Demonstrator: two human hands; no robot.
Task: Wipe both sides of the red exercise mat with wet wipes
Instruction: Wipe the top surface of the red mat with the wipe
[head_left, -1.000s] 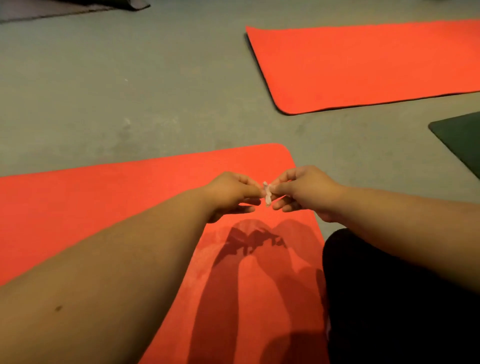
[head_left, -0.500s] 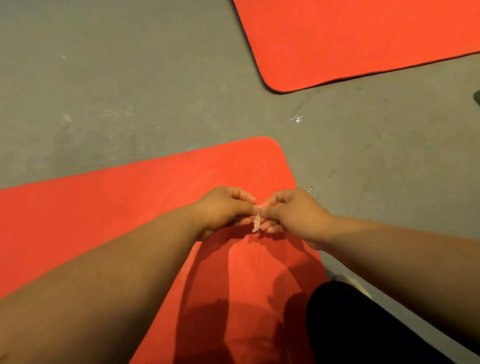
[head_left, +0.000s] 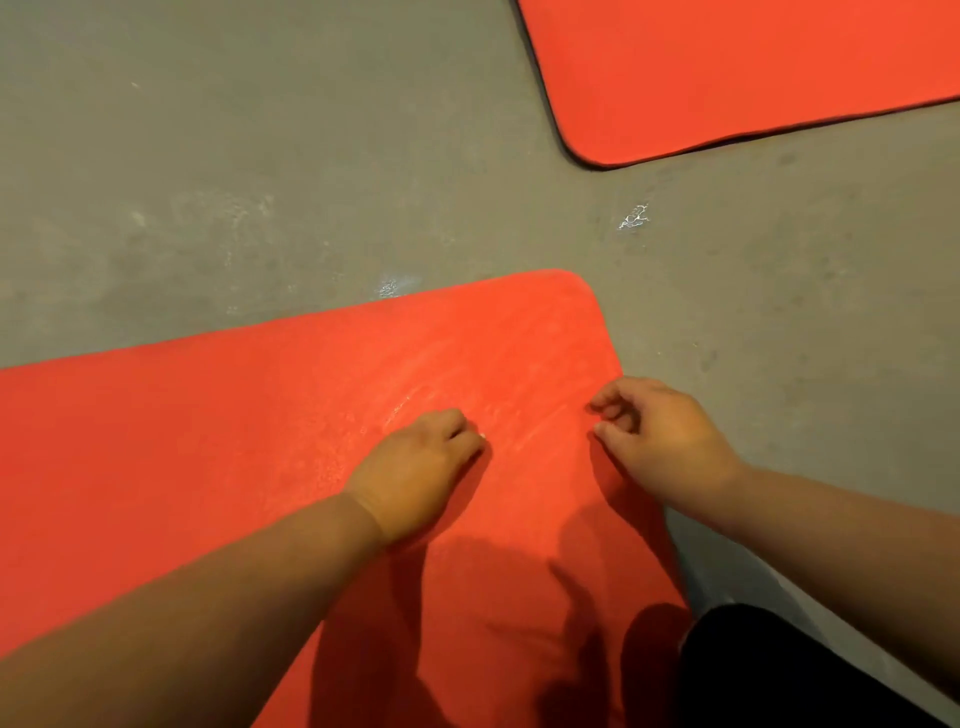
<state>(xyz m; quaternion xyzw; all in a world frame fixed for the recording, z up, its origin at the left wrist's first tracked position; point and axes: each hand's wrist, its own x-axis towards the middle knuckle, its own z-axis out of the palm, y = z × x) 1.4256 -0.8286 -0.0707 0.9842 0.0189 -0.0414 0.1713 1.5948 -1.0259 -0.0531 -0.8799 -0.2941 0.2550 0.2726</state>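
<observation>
- On the grey floor (head_left: 311, 182), filling the lower left, we see the red exercise mat (head_left: 208, 441) lying flat with its rounded corner pointing up and to the right. Pale, shiny streaks (head_left: 415, 395) cross its surface just beyond the hands.
- Our left hand (head_left: 415, 467) rests knuckles-up on the mat with its fingers curled under. A white fleck (head_left: 481, 435) shows at the fingertips, but we cannot tell whether the hand grasps anything.
- Our right hand (head_left: 665, 441) hovers over the mat's right edge with its fingers loosely curled, relaxed, and nothing visible in them.
- Half a second ago both hands met and pinched a small twisted wipe between them. Now they are well apart, the left one lower on the mat.
- At the upper right lies a second red mat (head_left: 727, 67), and dark clothing (head_left: 779, 675) fills the bottom right corner.
</observation>
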